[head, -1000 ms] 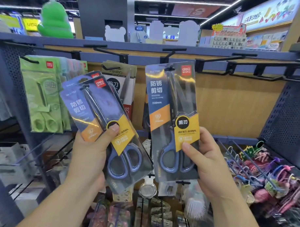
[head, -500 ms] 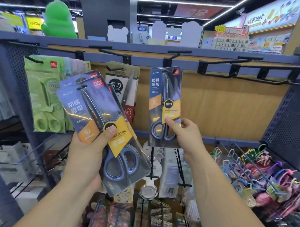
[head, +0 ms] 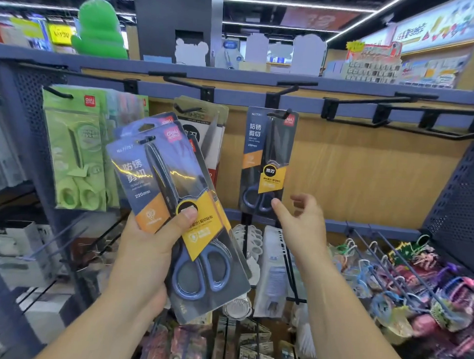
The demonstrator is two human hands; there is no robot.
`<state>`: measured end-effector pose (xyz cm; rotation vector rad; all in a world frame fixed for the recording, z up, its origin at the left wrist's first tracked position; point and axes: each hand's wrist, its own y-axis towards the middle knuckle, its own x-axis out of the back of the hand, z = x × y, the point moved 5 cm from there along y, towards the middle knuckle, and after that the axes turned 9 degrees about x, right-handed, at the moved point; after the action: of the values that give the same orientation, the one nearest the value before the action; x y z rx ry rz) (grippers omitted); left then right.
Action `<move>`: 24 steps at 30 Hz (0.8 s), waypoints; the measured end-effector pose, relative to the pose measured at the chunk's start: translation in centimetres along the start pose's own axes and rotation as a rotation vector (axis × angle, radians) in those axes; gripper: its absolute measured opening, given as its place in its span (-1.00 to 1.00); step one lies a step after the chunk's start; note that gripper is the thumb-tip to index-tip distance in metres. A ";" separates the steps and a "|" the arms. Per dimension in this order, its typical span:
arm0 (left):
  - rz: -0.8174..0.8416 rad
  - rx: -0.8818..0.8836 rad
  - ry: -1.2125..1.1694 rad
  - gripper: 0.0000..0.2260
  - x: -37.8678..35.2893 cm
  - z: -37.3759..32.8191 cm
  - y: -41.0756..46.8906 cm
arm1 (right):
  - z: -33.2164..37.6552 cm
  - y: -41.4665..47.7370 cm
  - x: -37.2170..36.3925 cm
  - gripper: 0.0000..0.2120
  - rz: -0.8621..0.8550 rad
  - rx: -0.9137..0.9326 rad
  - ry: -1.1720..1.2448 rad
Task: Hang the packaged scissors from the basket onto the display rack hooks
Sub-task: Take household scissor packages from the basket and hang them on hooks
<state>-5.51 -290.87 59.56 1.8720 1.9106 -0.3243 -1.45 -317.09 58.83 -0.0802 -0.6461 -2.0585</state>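
Head camera, looking at a shop display rack: the left hand (head: 147, 256) grips a stack of packaged scissors (head: 160, 182) in the near left of the scene, with the thumb pressed on the yellow label of the front pack and the fingers curled behind. The packs tilt to the left, blades up and blue handles down. Farther back, at the centre of the rack, a single matching pack (head: 269, 159) hangs upright from a black hook (head: 283, 92) fixed to the blue rail (head: 233, 94). The right hand (head: 301, 224) hovers just below that pack's lower right corner, fingers loose and holding nothing; whether the thumb tip touches the card cannot be told. To the left on the same rail hang green scissor packs (head: 73, 146) and a beige pack (head: 205, 119), partly hidden behind the held stack. More black hooks (head: 393, 123) jut out to the right in front of the wooden back panel (head: 365, 178). Colourful trinkets (head: 415, 279) hang on a lower row at near right.
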 end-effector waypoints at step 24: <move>0.057 0.182 -0.024 -0.71 -4.1 1.7 -0.9 | 3.6 -8.7 -0.6 -0.67 0.244 0.139 0.517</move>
<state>-6.16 -295.38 59.84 2.0246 1.8617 -0.5152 -8.90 -311.33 58.15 0.4217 -0.4266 -1.6961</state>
